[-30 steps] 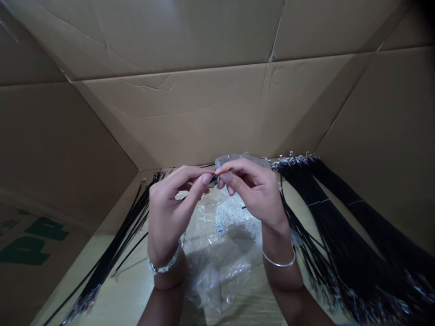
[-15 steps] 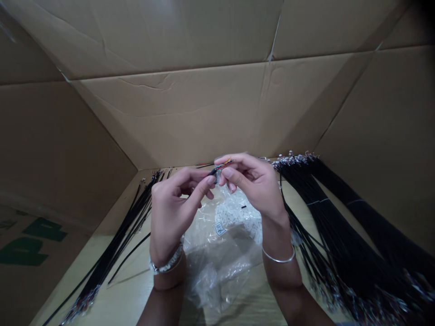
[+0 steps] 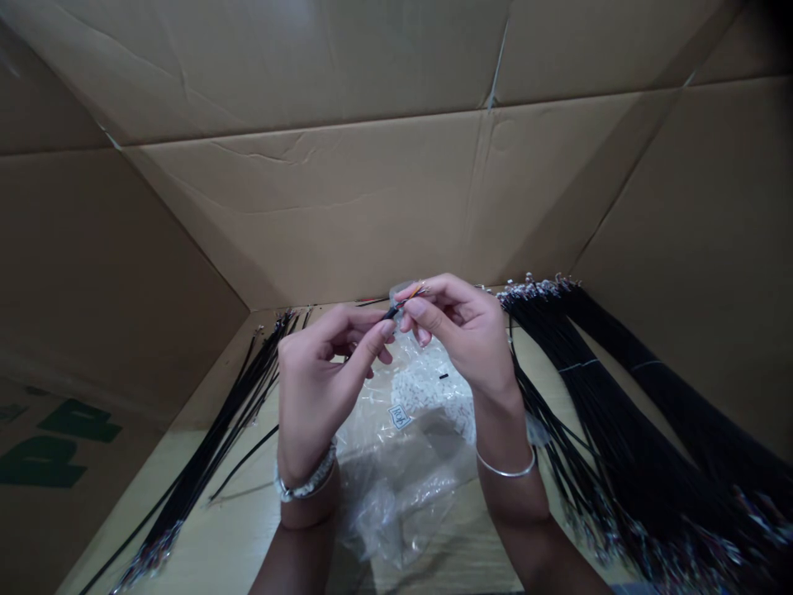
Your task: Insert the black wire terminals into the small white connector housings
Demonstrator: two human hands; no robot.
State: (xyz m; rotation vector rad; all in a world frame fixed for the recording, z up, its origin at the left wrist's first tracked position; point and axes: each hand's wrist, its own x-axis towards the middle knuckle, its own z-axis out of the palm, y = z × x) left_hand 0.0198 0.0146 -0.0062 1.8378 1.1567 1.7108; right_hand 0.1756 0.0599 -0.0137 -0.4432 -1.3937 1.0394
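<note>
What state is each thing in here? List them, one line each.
Black cable: held up, coloured wires exposed at its end
Left hand: pinching the black cable
Right hand: pinching the coloured wires
Clear plastic bag: crumpled, lying flat
Small white parts: heaped inside the bag
Right cable bundle: laid out, strands side by side
Left cable bundle: laid out, loosely fanned

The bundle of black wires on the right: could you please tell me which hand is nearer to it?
Right: the right hand is just beside the bundle of black wires; the left hand is farther off, across the clear plastic bag.
</note>
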